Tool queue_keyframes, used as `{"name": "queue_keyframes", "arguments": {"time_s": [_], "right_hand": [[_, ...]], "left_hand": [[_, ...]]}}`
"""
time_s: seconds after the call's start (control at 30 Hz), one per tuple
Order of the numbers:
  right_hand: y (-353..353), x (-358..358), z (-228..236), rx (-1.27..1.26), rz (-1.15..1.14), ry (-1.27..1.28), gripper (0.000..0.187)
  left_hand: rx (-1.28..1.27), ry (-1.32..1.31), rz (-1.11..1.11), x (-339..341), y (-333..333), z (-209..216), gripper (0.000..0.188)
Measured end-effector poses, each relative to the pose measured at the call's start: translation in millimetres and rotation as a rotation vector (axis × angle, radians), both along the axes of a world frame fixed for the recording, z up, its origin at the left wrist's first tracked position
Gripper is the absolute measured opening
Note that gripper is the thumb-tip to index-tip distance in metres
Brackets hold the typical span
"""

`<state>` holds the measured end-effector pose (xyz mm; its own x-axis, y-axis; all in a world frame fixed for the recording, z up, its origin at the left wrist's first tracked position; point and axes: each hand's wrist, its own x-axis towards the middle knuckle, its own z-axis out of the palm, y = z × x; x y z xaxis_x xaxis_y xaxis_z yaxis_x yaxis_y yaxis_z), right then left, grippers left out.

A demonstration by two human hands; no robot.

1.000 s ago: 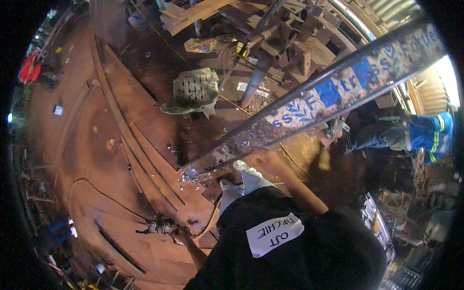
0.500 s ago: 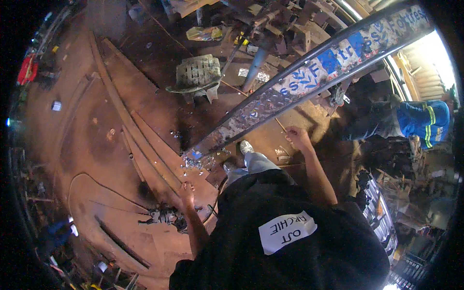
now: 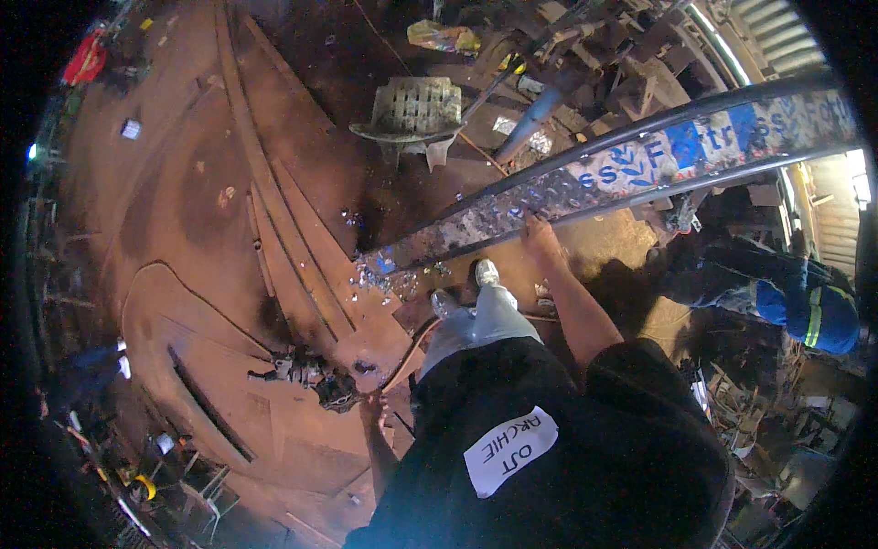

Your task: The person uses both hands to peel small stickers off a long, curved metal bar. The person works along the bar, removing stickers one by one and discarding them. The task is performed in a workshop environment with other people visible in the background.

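Right hand (image 3: 540,238): fingers part-curled, at the lower edge of a long beam (image 3: 517,209); cannot tell whether it grips. Left hand (image 3: 373,404): fingers loosely bent, beside a dark machine-like object (image 3: 331,386) on rust-brown plate; hold cannot be told. Beam runs from the frame's centre to upper right, its near end among shiny scraps (image 3: 382,282), right hand at its side, left hand well apart, lower left. Long rusty strips (image 3: 267,183) lie left of centre. Upper centre, beyond the beam: pale slotted chair (image 3: 416,108), blue pipe (image 3: 530,122), cluttered offcuts. Far right: person in blue top (image 3: 828,318) with reflective stripe. Writing: large blue print along the beam; handwritten white label (image 3: 512,450) on the wearer's black shirt.
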<state>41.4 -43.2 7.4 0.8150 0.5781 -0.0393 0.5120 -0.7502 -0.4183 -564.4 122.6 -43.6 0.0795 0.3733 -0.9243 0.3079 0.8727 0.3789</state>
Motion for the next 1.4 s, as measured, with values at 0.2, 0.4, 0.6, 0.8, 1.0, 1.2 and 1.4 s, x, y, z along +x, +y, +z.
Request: {"name": "queue_keyframes", "arguments": {"time_s": [0.2, 0.4, 0.6, 0.8, 1.0, 1.2, 1.4], "right_hand": [[22, 11, 20, -0.4, 0.152, 0.011, 0.04], [36, 25, 29, -0.58, 0.314, 0.059, 0.031], [27, 15, 16, -0.547, 0.442, -0.277, 0.028], [14, 21, -2, -0.462, 0.498, -0.43, 0.031], [16, 23, 0, -0.554, 0.489, -0.424, 0.036], [20, 25, 2, -0.399, 0.402, -0.389, 0.02], [30, 34, 3, -0.466, 0.387, -0.33, 0.019]], "left_hand": [[0.041, 0.362, -0.555, -28, -72, 8, 0.027], [0.04, -0.112, -0.043, -15, -81, 6, 0.025], [0.178, 0.056, -0.242, 11, -73, 17, 0.029], [0.167, 0.061, -0.21, 9, -83, 41, 0.027], [0.153, 0.094, -0.134, -8, -123, 30, 0.029], [0.143, 0.137, -0.08, -9, -163, 28, 0.031], [0.058, 0.1, 0.044, 8, -196, 24, 0.026]]}}
